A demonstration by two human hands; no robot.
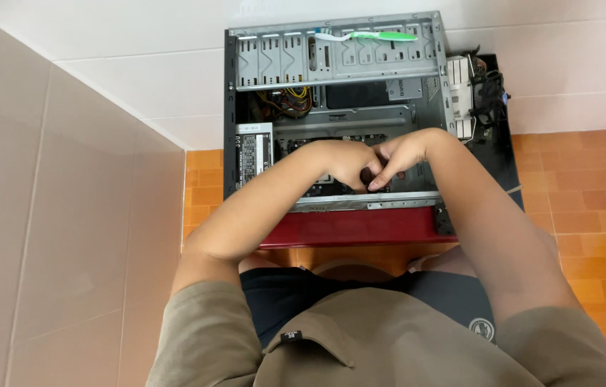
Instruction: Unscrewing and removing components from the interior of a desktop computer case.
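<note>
Head view looks down on an open computer case (332, 107) lying on an orange tiled floor (589, 208) against a white wall, its red panel (353, 226) nearest the person. A green toothbrush (371, 35) rests on the drive bays; yellow cables (290, 100) and a grey power supply (253, 149) sit inside. Left hand (349, 163) and right hand (397, 158) meet inside the case, fingers curled together around a small dark part (367, 175) too hidden to identify

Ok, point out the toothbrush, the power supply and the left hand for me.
toothbrush (378, 35): head view, on its green and white handle.
power supply (253, 152): head view, on its labelled side face.
left hand (349, 163): head view, on the back of the hand inside the case.
</note>
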